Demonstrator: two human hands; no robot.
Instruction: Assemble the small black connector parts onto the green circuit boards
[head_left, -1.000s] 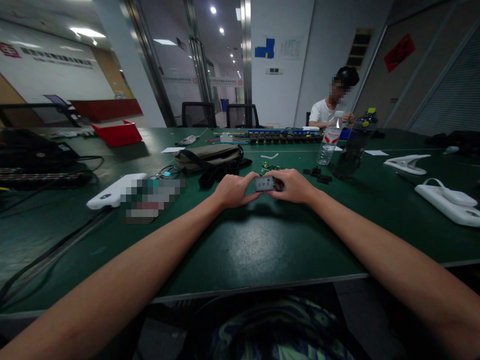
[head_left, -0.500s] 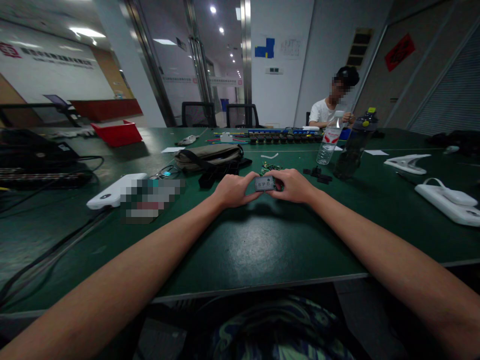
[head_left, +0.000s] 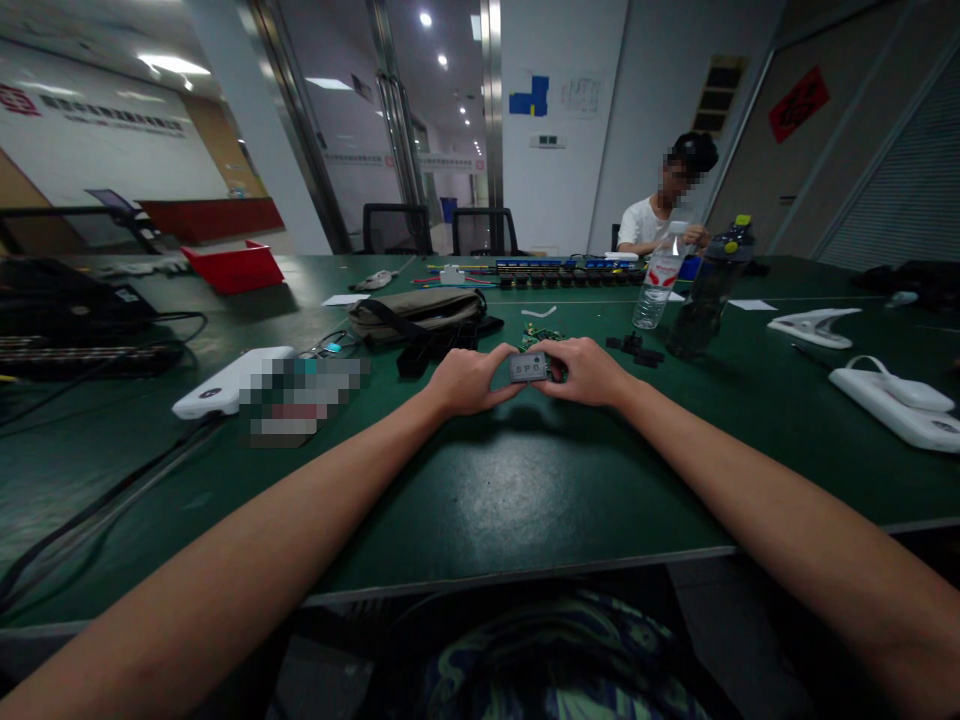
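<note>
A small grey rectangular module with pale letters on its face is held between both hands just above the green table. My left hand is curled and pinches its left end. My right hand is curled round its right end. Small green circuit boards and black plastic parts lie just beyond my hands.
An olive pouch and black cables lie left of centre, with a white device further left. A water bottle and dark bottle stand at right. White devices sit far right. Another person sits across the table.
</note>
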